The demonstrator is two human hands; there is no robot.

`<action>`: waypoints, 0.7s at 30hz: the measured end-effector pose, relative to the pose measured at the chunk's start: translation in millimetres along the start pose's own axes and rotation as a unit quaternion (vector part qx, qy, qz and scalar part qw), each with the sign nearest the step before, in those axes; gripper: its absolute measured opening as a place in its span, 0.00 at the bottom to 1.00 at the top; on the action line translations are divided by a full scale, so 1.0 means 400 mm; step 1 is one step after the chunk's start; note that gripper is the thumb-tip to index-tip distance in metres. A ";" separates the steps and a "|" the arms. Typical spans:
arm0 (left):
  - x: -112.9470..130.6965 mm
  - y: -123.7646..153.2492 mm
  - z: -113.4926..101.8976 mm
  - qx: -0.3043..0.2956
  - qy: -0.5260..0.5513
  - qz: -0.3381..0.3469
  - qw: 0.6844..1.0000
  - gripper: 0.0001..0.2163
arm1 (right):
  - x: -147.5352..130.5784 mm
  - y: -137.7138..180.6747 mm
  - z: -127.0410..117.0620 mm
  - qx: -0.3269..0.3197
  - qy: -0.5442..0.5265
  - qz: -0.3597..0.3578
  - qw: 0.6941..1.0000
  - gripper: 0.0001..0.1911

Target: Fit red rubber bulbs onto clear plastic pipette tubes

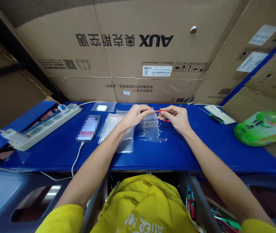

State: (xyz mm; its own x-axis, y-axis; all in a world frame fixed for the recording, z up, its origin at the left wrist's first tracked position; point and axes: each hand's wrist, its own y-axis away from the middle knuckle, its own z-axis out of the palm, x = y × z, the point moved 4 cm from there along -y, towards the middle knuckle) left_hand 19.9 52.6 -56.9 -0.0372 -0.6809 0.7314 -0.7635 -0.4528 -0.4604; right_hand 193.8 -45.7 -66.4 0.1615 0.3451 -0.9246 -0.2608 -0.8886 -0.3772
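Observation:
Over the far middle of the blue table, my left hand [138, 115] and my right hand [176, 118] meet fingertip to fingertip. My right thumb and fingers pinch a small red cap [158, 111]. The left fingers are closed on what looks like a thin clear tube, mostly hidden by them. Beneath and between the hands lies a pile of thin clear plastic tubes [149, 128], roughly side by side. A few loose red caps [168, 121] rest below my right fingers. Clear plastic bags [124, 144] lie partly under my left forearm.
On the left are a phone [89, 127] with a charging cable and a white power strip [48, 124]. A white earbud case [102, 108] sits behind. To the right are a green-handled screwdriver [215, 118], a white case [221, 114] and a green bottle [261, 127]. Cardboard [128, 19] walls the back.

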 end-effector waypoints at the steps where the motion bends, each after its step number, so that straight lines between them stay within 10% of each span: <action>1: 0.002 0.000 -0.001 -0.001 -0.001 0.001 1.000 0.15 | 0.000 0.001 0.001 -0.001 -0.003 -0.003 1.000 0.19; 21: 0.026 -0.002 0.006 -0.010 -0.022 0.024 0.999 0.15 | 0.012 0.008 0.002 -0.017 -0.013 -0.035 0.999 0.17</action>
State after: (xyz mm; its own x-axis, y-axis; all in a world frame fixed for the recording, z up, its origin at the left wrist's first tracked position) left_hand 21.6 44.4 -50.2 -0.0462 -0.7262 0.6859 -0.7749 -0.4073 -0.4835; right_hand 193.0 -46.6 -72.2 0.1536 0.4136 -0.8974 -0.2180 -0.8716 -0.4391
